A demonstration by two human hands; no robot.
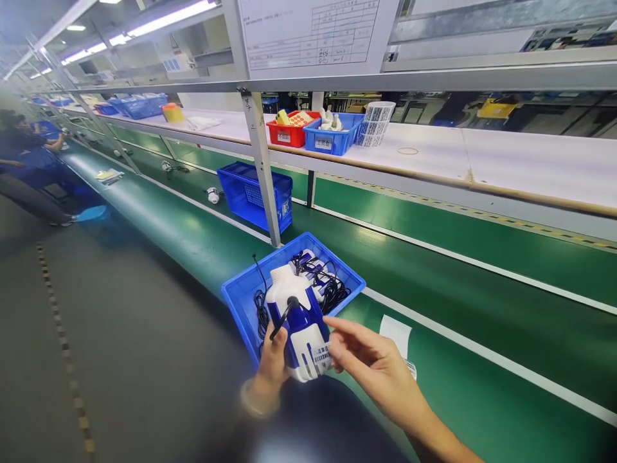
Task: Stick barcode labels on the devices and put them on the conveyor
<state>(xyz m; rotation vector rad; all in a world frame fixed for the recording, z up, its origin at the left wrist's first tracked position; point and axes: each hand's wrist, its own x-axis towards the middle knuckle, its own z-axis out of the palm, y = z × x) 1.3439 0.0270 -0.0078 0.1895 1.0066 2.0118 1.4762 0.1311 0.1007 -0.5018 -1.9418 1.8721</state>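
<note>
My left hand [270, 370] grips a blue-and-white plastic device [299, 321] from its left side, with the thumb beside a black cable that comes out of its face. A white threaded neck points up at the device's top end. Near the lower right edge is a white printed label [322, 354]. My right hand [371, 360] has thumb and fingers closed at that label's edge, while its index fingertip rests against the blue side. Behind the device sits a blue bin [354, 283] holding several similar units [313, 267] and coiled black cables [335, 296].
Green conveyor belts [434, 289] run lengthwise. A white label sheet [396, 334] lies right of my hands. A large blue crate [241, 193] stands by the metal post [263, 173]. The shelf [434, 148] bears a red bin [289, 134], a blue bin and a label roll [376, 122]. People stand far left.
</note>
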